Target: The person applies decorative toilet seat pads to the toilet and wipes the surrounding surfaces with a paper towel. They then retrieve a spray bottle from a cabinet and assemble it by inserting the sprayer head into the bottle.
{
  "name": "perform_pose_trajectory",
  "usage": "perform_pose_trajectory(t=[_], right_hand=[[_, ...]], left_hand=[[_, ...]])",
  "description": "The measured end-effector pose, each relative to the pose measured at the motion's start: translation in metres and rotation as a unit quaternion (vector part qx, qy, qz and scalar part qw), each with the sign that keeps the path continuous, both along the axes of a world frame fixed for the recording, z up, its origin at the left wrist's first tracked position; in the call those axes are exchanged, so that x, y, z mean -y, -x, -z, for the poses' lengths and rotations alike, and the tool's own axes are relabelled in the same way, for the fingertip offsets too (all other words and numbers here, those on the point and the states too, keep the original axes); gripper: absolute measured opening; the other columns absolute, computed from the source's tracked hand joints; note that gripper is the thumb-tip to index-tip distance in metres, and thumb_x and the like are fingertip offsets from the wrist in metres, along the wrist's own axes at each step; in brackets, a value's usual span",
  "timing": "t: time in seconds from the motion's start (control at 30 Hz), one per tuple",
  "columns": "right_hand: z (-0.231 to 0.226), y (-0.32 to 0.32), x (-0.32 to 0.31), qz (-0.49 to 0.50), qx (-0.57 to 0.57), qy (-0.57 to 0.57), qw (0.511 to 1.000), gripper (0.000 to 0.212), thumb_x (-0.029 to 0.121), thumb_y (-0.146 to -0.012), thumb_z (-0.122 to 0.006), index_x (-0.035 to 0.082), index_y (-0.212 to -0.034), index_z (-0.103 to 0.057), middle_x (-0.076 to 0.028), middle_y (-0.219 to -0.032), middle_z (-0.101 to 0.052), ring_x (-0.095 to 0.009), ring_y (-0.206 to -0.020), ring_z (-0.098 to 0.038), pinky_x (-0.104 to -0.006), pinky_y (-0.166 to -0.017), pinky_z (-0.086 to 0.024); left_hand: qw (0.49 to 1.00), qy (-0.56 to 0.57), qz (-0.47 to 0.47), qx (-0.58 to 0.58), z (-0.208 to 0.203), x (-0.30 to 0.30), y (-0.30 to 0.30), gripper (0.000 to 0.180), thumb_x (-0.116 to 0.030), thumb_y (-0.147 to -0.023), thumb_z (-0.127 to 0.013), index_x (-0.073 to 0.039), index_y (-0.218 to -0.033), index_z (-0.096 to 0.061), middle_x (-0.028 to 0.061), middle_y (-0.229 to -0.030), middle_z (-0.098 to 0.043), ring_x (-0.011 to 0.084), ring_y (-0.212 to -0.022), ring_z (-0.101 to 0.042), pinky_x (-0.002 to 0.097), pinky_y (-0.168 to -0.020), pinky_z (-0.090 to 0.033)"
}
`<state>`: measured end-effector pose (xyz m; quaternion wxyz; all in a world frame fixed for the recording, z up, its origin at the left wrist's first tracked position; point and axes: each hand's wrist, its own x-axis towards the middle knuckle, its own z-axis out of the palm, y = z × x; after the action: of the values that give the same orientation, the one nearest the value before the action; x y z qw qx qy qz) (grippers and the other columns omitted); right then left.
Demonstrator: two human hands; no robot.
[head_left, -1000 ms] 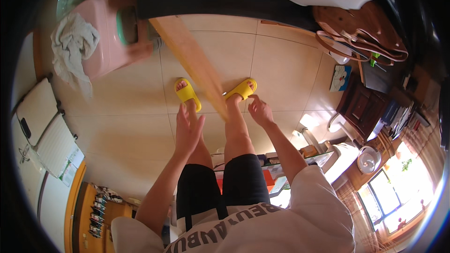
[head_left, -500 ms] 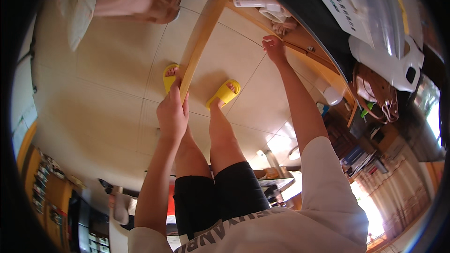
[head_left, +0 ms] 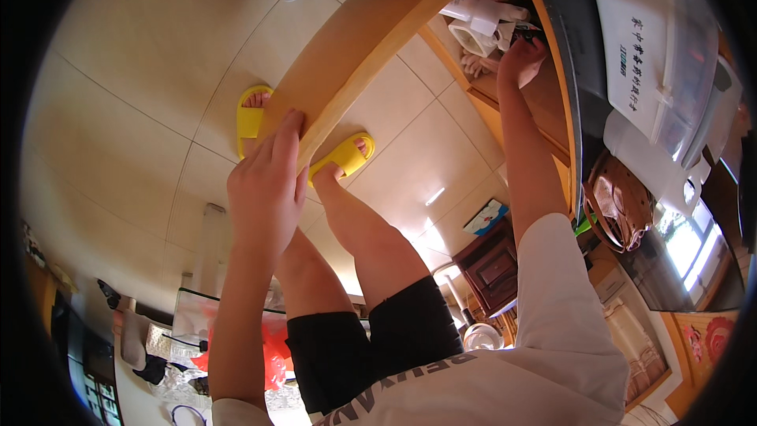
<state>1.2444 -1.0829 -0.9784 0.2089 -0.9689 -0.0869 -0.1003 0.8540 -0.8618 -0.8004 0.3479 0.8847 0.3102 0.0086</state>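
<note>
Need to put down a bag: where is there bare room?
Left of the left slipper, the floor is bare; another patch lies between the right slipper and cabinet. Crowded: the counter, and inside the cabinet near the right hand.

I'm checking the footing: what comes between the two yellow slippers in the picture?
In the head view, the wooden door comes between the left slipper and right slipper, with the left hand gripping its edge.
</note>
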Motion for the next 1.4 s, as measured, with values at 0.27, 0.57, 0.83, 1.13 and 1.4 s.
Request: perform_pose_trajectory(t=[0.27, 0.57, 0.83, 1.13, 1.4], right_hand=[[0.022, -0.036, -0.004, -0.128, 0.060, 0.183, 0.973, 0.040, 0.030, -0.078, -0.068, 0.018, -0.116, -0.061, -0.007, -0.117, -0.063, -0.029, -0.099, -0.063, -0.0410, -0.082, -0.048], [0.077, -0.042, -0.022, -0.120, -0.143, 0.141, 0.972, 0.087, 0.051, -0.067, -0.077, 0.014, -0.135, -0.037, -0.017, -0.123, -0.060, -0.039, -0.119, -0.050, -0.0684, -0.097, -0.020], [0.077, -0.071, -0.029, -0.021, -0.166, 0.095, 0.981, 0.097, 0.058, -0.061, -0.079, 0.006, -0.130, -0.036, -0.019, -0.125, -0.057, -0.037, -0.116, -0.054, -0.0545, -0.098, -0.036], [0.064, -0.042, -0.054, -0.156, -0.158, 0.076, 0.972, 0.087, 0.043, -0.060, -0.085, 0.004, -0.125, -0.041, -0.022, -0.125, -0.048, -0.035, -0.117, -0.048, -0.0406, -0.097, -0.042], [0.040, -0.002, -0.100, -0.445, -0.014, 0.111, 0.888, 0.071, 0.021, -0.065, -0.081, 0.010, -0.126, -0.046, -0.022, -0.119, -0.046, -0.038, -0.113, -0.044, -0.0470, -0.092, -0.042]], left_hand=[[1.000, 0.013, -0.023, -0.002, 0.002, 0.012, -0.004, 0.036, -0.011, -0.088, -0.062, -0.007, -0.122, -0.051, 0.0129, -0.100, -0.068, 0.0319, -0.074, -0.066, 0.0371, -0.062, -0.052], [0.999, 0.018, -0.033, -0.036, -0.001, 0.017, -0.005, 0.041, -0.008, -0.084, -0.063, -0.006, -0.124, -0.051, 0.0129, -0.098, -0.067, 0.0319, -0.074, -0.065, 0.0374, -0.063, -0.051], [1.000, 0.007, -0.015, -0.017, 0.000, 0.018, -0.011, 0.045, -0.005, -0.083, -0.064, -0.003, -0.126, -0.050, 0.0135, -0.097, -0.067, 0.0313, -0.072, -0.065, 0.0381, -0.062, -0.051], [1.000, 0.002, -0.018, -0.021, 0.001, 0.019, -0.006, 0.044, -0.004, -0.083, -0.065, -0.003, -0.125, -0.050, 0.0140, -0.097, -0.067, 0.0310, -0.072, -0.066, 0.0372, -0.062, -0.051], [0.999, -0.001, -0.011, -0.040, -0.001, 0.015, -0.002, 0.033, -0.011, -0.090, -0.061, -0.004, -0.122, -0.053, 0.0126, -0.102, -0.068, 0.0284, -0.073, -0.067, 0.0343, -0.063, -0.051]])
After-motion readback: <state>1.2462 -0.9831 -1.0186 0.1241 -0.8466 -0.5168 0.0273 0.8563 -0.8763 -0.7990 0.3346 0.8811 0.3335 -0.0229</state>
